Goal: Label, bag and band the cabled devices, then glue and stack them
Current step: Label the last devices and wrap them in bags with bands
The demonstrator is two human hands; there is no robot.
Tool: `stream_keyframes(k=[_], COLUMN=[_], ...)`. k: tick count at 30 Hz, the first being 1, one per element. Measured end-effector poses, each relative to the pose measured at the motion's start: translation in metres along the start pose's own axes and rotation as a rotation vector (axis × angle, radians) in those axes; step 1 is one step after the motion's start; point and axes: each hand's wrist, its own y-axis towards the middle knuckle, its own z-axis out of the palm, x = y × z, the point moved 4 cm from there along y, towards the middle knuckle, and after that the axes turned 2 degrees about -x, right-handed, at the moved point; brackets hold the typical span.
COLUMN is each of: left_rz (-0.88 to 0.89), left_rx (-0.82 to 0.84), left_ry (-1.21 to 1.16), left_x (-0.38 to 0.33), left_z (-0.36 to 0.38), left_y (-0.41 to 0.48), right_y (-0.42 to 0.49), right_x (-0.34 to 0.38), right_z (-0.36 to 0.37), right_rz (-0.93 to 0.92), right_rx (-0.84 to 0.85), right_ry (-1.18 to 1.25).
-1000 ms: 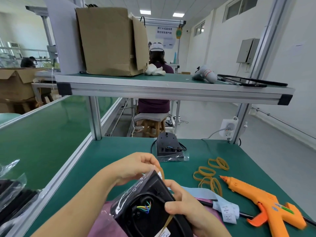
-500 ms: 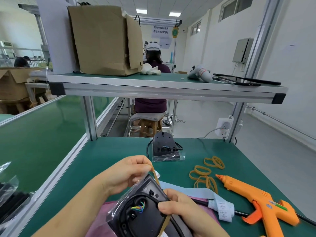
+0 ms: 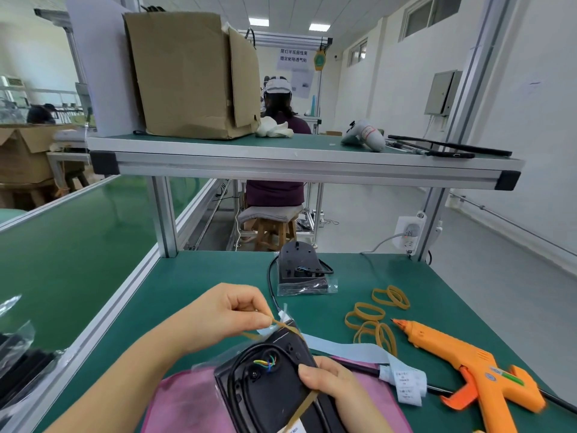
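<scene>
Tan rubber was the business in hand: one rubber band [image 3: 307, 405] was stretched across the bagged device [image 3: 265, 392], a black housing in clear film. The device was held tilted over a pink mat [image 3: 178, 401] at the near edge of the green surface [image 3: 199, 285]. Whether it rested on the mat could not be told.

The left grip [image 3: 231, 310] pinched the far end of the band between thumb and fingertips, just past the device's top corner, and drew it taut. The right grip [image 3: 331, 385] was curled round the device's right edge, with the thumb lying on the housing beside the point where the band crossed it. Coloured wires showed in a round recess, and a black cable lay coiled against the housing under the film.

This looked like the banding step. The bag was already on, while gluing and stacking were not yet done. The next move probably called for leading the band over the far corner and letting it seat gently, so that it held cable and film together. The right grip would have to keep the housing steady against the pull. A slipped pinch could let the band snap back or tear the film.

To the right lay the loose bands [image 3: 374, 323], a label strip [image 3: 406, 382] and the orange glue gun [image 3: 462, 357], all untouched. A second bagged device [image 3: 299, 270] sat further back, well apart.
</scene>
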Motion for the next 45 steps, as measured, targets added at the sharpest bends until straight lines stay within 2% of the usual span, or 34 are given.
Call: stream_keyframes(k=[7, 16, 18, 20, 24, 28, 30, 34, 38, 41, 45], left_rz=[-0.021, -0.12, -0.154, -0.174, -0.169, -0.091, 0.02, 0.425, 0.692, 0.754, 0.713], left_rx=[-0.144, -0.064, -0.048, -0.109, -0.393, -0.62, -0.663, -0.712, -0.649, -0.614, -0.657], left_ry=[-0.075, -0.294, -0.239, -0.13, 0.136, 0.759, 0.923, 1.032, 1.089, 1.072, 0.954], left_x=[0.014, 0.035, 0.035, 0.035, 0.028, 0.012, 0.003, -0.008, -0.005, 0.001, 0.015], left_z=[-0.007, -0.006, -0.004, -0.004, 0.005, 0.024, 0.034, 0.045, 0.056, 0.056, 0.045], left_y=[-0.015, -0.04, -0.04, -0.036, -0.027, -0.031, -0.033, -0.04, -0.045, -0.05, -0.06], right_y=[-0.011, -0.017, -0.017, -0.016, -0.009, -0.007, -0.006, -0.004, -0.004, -0.004, -0.005], right_x=[0.008, 0.02, 0.016, 0.013, 0.01, 0.007, 0.005, 0.004, 0.006, 0.009, 0.012], right_z=[-0.005, -0.007, -0.009, -0.008, -0.006, -0.004, -0.003, -0.002, -0.005, -0.01, -0.015], right_rz=[0.008, -0.047, -0.061, -0.062, -0.06, -0.048, -0.033, -0.006, -0.006, -0.018, -0.036], right_rx=[-0.05, -0.129, -0.162, -0.178, -0.217, -0.22, -0.218, -0.221, -0.267, -0.274, -0.275], right_ry=[-0.005, 0.059, 0.086, 0.078, 0.043, 0.042, 0.05, 0.068, 0.106, 0.093, 0.094])
